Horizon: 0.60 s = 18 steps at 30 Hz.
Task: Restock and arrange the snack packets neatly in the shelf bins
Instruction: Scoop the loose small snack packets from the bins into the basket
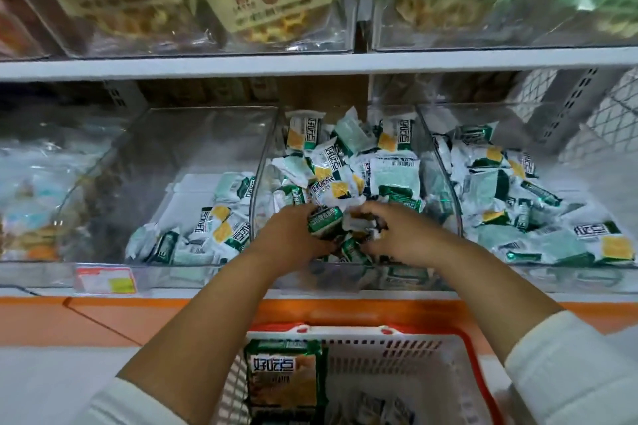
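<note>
Spillage risk: left hand [293, 235] and right hand [400, 235] both clutch small green-and-white snack packets [324, 217] at front of heaped middle clear plastic bin [256, 190]; loose grip or shoved pile sends some over the lip.

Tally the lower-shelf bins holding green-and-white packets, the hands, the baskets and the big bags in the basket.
Clear bins holding green-and-white snack packets: 3 (left bin, middle bin, right bin)
Hands: 2 (left hand, right hand), both in the middle bin
Shopping basket: 1
Large snack bag in the basket: 1
Total: 7
</note>
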Each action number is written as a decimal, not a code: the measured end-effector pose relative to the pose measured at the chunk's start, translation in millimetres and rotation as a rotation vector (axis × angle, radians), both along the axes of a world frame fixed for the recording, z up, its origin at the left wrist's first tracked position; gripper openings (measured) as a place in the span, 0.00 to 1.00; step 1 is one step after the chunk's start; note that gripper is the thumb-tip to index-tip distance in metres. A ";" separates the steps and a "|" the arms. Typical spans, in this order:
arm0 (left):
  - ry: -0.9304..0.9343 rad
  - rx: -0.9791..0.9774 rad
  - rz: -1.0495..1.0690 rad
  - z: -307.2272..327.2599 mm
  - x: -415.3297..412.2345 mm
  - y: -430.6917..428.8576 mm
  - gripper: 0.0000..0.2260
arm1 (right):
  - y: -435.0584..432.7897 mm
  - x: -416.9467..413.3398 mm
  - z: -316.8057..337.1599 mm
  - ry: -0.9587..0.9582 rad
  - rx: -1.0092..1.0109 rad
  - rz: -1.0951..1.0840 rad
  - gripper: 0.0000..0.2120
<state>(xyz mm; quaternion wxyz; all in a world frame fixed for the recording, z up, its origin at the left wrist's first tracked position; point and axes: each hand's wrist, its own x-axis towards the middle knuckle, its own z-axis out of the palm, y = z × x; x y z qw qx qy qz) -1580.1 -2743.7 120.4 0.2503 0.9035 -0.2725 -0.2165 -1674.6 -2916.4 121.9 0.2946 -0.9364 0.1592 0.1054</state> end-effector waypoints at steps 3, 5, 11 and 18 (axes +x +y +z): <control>-0.002 -0.032 0.028 -1.4 -1.9 1.2 0.26 | 0.0 -1.3 -1.2 -0.016 0.040 -0.017 0.28; -0.030 -0.077 0.029 1.3 -7.0 3.9 0.25 | 0.6 -2.5 -0.9 -0.041 0.059 -0.032 0.26; -0.082 -0.281 0.030 4.3 -19.6 12.8 0.20 | 5.9 -4.6 -3.7 -0.015 0.000 -0.067 0.29; -0.097 -0.469 0.066 12.6 -37.1 31.8 0.15 | 9.3 -15.4 -5.4 -0.327 -0.068 -0.154 0.11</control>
